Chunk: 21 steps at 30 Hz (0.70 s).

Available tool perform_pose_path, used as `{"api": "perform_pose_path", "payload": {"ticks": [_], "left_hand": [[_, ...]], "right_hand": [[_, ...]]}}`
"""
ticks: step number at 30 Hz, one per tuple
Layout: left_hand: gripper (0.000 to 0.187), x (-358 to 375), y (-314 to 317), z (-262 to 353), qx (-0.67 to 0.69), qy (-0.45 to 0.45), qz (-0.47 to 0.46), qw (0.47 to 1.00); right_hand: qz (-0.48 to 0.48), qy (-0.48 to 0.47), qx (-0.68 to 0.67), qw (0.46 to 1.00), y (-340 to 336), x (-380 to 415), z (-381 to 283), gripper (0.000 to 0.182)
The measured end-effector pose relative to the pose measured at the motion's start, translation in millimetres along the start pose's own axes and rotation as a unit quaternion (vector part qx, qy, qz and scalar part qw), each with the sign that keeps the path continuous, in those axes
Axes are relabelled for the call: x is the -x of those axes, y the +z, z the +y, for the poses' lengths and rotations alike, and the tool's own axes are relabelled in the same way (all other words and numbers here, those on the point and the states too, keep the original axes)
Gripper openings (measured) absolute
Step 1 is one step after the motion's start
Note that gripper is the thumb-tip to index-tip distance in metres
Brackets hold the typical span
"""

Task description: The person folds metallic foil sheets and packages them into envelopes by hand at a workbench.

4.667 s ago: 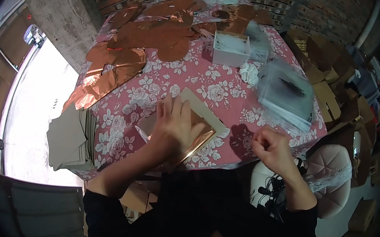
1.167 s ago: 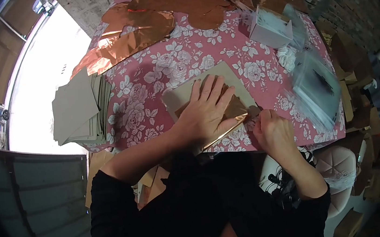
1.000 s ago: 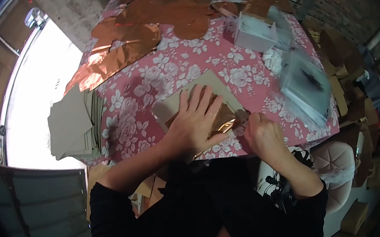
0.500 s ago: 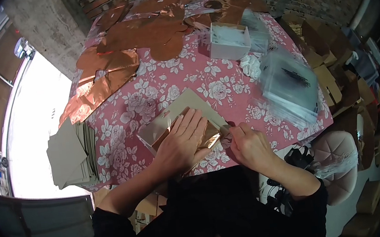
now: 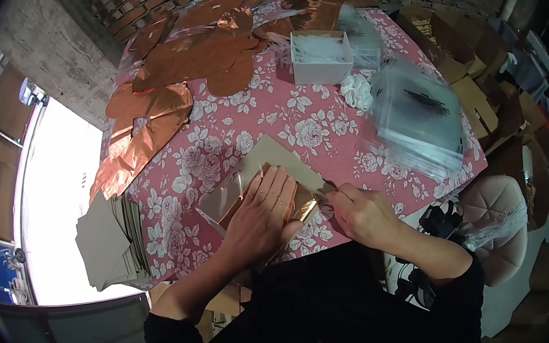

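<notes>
In the head view a grey-brown card [image 5: 272,151] lies at an angle on the table near my body, with a shiny clear plastic bag [image 5: 209,207] around it. Copper-coloured foil [image 5: 307,207] sits folded over the card's near part. My left hand [image 5: 262,210] presses flat on the foil, fingers stretched out and close together. At the packet's right edge, my right hand [image 5: 361,214] is closed in a pinch on what looks like the bag's edge; its fingertips are partly hidden.
A stack of grey cards [image 5: 110,244] stands left. Copper foil balloons [image 5: 193,55] spread over the far side. A white box [image 5: 322,63] of clear packets, a white ribbon bundle [image 5: 356,93] and clear plastic bags [image 5: 417,114] lie right. A padded chair [image 5: 498,231] is beside the table.
The head view has shifted slightly. Both hands stay at almost the same places on the packet, the left still flat and the right still pinching.
</notes>
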<state>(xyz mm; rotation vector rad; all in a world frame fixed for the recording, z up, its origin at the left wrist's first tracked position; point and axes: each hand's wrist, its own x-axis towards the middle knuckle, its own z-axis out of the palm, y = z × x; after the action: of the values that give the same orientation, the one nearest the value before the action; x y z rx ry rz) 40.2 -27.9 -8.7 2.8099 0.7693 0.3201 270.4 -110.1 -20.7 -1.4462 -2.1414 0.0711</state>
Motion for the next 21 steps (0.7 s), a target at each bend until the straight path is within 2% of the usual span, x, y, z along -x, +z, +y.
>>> {"api": "perform_pose_path", "payload": {"ticks": [8,17,21], "left_hand": [[0.082,0,0,-1,0.002,-0.002,-0.004,1.000],[0.081,0,-2,0,0.000,0.004,0.004,1.000],[0.079,-2,-4,2,-0.001,0.004,0.002,1.000]], "right_hand": [[0.021,0.019,-0.012,1.000,3,5,-2,0.018],[-0.006,-0.024,-0.032,0.999,-3,-3,2,0.019],[-0.002,-0.051,-0.045,0.998,-5,-6,5,0.024]]}}
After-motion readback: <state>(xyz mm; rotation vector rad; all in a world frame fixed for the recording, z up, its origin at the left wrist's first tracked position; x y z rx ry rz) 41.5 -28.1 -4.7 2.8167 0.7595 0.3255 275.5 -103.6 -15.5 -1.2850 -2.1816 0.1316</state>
